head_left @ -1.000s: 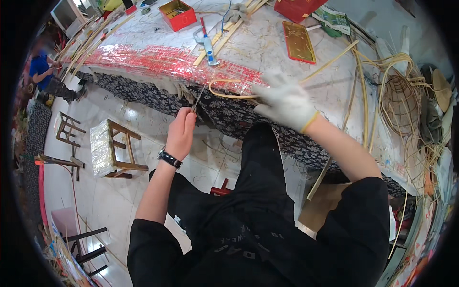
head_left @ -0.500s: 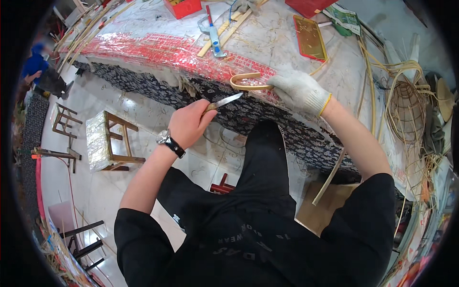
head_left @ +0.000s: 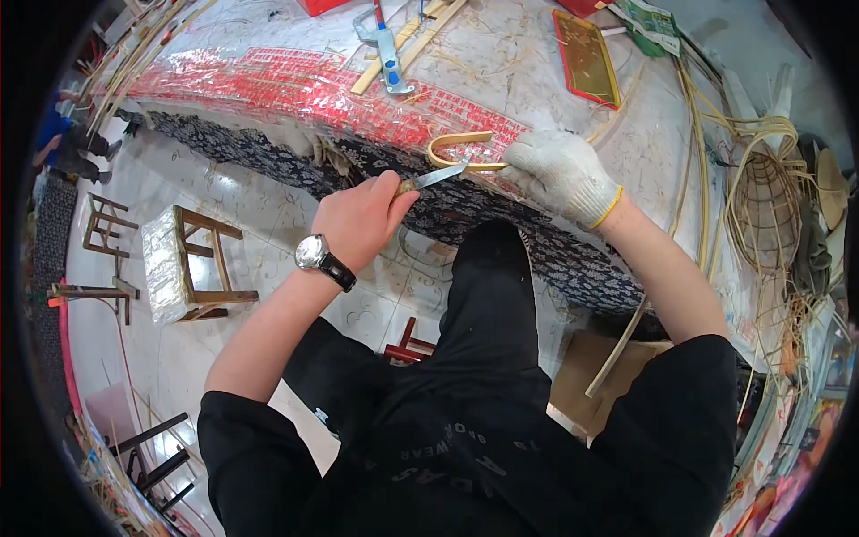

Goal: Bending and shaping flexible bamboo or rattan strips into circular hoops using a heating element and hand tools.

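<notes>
My bare left hand (head_left: 360,219), with a watch on its wrist, is closed round the handle of a knife (head_left: 438,176). The blade points up and right, its tip overlapping the lower arm of a bent bamboo strip (head_left: 432,152). That strip curves in a U, its bend toward the left. At its right end, my right hand (head_left: 559,179), in a white knitted glove, grips it at the table's front edge. Some of the strip is hidden by the gloved fingers.
On the plastic-covered table (head_left: 501,89) lie a blue-and-grey clamp tool (head_left: 390,63), flat bamboo strips (head_left: 434,40) and a red-rimmed tray (head_left: 586,58). A woven bamboo frame (head_left: 765,210) is at the right. Wooden stools (head_left: 165,268) stand left; another person (head_left: 80,152) is at far left.
The knife has moved up and right toward the bamboo strip, and its blade now overlaps the strip's lower arm. Both hands keep their holds. The whole view has shifted slightly.
</notes>
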The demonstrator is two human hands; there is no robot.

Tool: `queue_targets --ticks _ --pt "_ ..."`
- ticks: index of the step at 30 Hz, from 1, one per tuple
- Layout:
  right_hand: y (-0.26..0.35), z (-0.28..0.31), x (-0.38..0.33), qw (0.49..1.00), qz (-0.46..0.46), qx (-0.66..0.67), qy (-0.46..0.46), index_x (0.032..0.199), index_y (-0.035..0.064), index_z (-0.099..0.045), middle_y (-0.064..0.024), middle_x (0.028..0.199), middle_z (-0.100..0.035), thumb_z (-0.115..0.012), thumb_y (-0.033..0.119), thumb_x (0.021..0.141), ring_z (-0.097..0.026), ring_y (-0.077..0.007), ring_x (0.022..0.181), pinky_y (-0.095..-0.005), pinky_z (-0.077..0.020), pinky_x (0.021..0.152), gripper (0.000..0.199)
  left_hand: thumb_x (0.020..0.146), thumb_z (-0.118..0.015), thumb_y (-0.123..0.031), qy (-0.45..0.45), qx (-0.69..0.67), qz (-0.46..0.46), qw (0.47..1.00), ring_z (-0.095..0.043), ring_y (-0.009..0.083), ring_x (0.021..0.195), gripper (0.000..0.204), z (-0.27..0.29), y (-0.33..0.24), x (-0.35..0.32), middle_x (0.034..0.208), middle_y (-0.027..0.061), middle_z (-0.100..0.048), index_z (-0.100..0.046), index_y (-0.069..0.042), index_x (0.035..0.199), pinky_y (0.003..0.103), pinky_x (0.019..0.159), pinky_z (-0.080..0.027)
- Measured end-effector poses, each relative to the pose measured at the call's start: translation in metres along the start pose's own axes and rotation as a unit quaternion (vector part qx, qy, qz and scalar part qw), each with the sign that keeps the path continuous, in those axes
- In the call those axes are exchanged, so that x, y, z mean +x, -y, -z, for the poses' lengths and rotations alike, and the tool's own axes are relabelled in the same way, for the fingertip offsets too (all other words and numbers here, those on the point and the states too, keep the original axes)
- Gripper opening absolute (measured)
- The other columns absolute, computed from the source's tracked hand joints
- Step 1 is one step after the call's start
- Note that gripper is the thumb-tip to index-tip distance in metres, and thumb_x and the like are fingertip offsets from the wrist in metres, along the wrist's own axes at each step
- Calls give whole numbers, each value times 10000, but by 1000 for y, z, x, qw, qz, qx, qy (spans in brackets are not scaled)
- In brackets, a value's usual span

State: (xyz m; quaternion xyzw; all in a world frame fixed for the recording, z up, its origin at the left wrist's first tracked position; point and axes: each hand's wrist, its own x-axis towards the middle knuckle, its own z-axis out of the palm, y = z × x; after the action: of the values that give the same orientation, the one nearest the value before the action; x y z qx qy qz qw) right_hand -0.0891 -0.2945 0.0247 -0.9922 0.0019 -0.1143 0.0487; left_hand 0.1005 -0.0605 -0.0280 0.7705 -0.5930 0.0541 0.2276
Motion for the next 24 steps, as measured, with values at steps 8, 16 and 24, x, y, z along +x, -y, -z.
queue_targets --ticks 8,16,24 --pt "-5 -5 0 1000 24 -18 -5 854 94 -605 -105 810 -593 -679 219 842 -601 -348 792 -457 -498 673 146 977 -579 -360 32 53 32 998 -631 348 606 306 15 2 8 661 103 -625 -513 -97 835 465 507 -483" --pt "-5 -6 -2 1000 17 -24 -12 842 99 -596 -104 777 -583 -683 230 841 -607 -334 782 -458 -502 652 157 996 -542 -366 57 42 64 995 -640 368 618 316 17 -24 -1 658 122 -637 -500 -91 847 498 524 -487" --pt "0 -6 -2 999 2 -36 -28 822 106 -576 -100 760 -598 -677 249 841 -607 -348 749 -472 -496 622 176 1007 -520 -365 67 34 131 989 -639 395 628 315 -4 -50 -4 700 143 -645 -483 -77 887 516 533 -498"
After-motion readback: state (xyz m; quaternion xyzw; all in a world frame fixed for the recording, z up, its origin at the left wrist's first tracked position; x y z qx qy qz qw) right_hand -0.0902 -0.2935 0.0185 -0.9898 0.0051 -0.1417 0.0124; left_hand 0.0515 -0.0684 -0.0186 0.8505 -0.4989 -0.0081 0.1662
